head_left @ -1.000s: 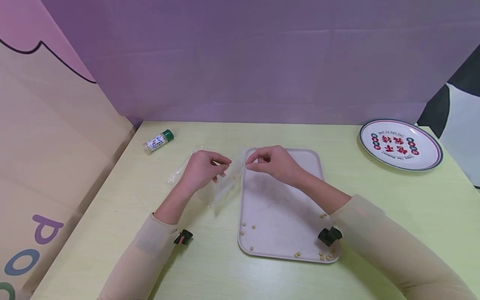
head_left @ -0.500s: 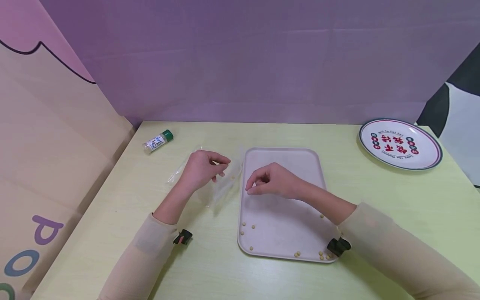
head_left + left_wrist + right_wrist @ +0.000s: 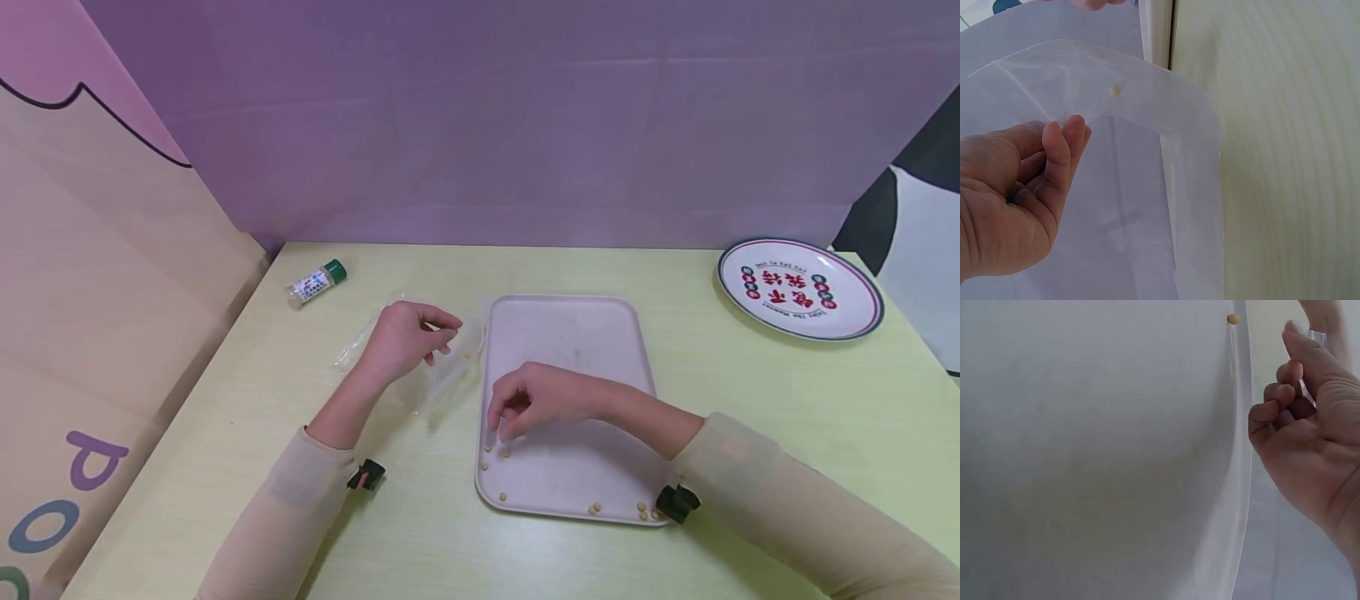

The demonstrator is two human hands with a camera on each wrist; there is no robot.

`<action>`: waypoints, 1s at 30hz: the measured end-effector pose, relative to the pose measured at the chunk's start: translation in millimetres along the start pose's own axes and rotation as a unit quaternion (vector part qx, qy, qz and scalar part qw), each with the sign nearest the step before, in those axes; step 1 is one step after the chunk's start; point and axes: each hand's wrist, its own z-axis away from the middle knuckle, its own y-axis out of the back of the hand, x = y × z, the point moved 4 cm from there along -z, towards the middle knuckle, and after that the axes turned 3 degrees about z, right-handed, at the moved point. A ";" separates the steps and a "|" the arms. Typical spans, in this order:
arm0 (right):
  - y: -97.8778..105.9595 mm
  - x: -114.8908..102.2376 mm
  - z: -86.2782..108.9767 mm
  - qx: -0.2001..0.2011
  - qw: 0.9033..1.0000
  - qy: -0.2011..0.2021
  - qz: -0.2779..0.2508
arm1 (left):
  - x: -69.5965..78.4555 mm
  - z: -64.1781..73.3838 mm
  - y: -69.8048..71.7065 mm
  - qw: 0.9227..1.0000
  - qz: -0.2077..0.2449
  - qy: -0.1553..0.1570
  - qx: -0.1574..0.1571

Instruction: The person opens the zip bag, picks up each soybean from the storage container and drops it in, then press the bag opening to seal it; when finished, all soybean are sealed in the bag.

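Note:
My left hand (image 3: pixel 405 340) pinches the edge of a clear plastic bag (image 3: pixel 450 379) beside the tray's left side. In the left wrist view a single pale yellow bean (image 3: pixel 1115 91) shows inside the bag (image 3: pixel 1200 162). A pale rectangular tray (image 3: pixel 570 329) lies to the right, with several small round beans (image 3: pixel 503 497) along its lower edge and corners. Over the tray's left part hovers my right hand (image 3: pixel 543 396), fingers loosely bent, thumb apart from the forefinger, nothing seen between them. Beans lie just below its fingertips; another bean (image 3: pixel 1233 319) appears by the rim in the right wrist view.
A small clear bottle with a green cap (image 3: pixel 318 282) lies at the back left. An oval plate (image 3: pixel 801 288) with red lettering is at the back right. A purple backdrop (image 3: pixel 525 125) stands behind the table (image 3: pixel 405 533).
My right hand has moved from beside the bag's opening down over the tray toward the beans at its left, and its thumb and forefinger have parted. The left hand stays put with the bag.

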 end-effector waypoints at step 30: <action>-12.0 0.5 -6.1 -0.066 0.992 -0.001 0.108 | -1.2 -0.6 -0.9 1.000 -0.001 0.001 -0.001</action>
